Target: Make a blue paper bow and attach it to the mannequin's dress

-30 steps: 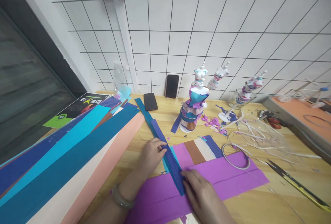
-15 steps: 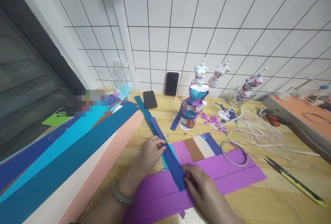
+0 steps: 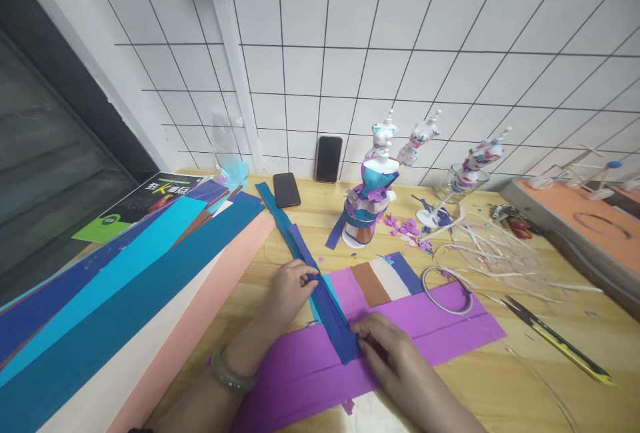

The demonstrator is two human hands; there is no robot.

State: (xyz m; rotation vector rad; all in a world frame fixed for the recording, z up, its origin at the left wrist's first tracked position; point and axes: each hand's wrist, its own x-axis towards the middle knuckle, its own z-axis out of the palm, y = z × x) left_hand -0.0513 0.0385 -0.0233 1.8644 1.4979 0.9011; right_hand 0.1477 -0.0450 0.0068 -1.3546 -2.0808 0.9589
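Note:
A dark blue crepe paper strip (image 3: 333,313) lies lengthwise over a long teal strip (image 3: 277,213). My left hand (image 3: 290,289) pinches the blue strip's left edge around its middle. At the near end, my right hand (image 3: 393,353) has thumb and fingers closed on the strip's right edge. Beneath both strips spreads a wide purple crepe paper sheet (image 3: 425,326). Just past it lie pieces of pink-purple, brown (image 3: 371,286), cream and blue paper side by side. A small dress form (image 3: 367,199) wrapped in layered coloured paper stands upright beyond my hands.
Long coloured paper sheets (image 3: 165,286) fill the left side, beside a book (image 3: 145,199). Two phones, one flat (image 3: 287,190) and one upright (image 3: 329,159), are at the back. On the right are a wire ring (image 3: 425,289), scissors or tweezers (image 3: 557,339) and tangled strips (image 3: 490,253).
The view has shifted slightly, bringing the book into clear sight. Both hands keep their hold on the blue strip, with barely any movement along it.

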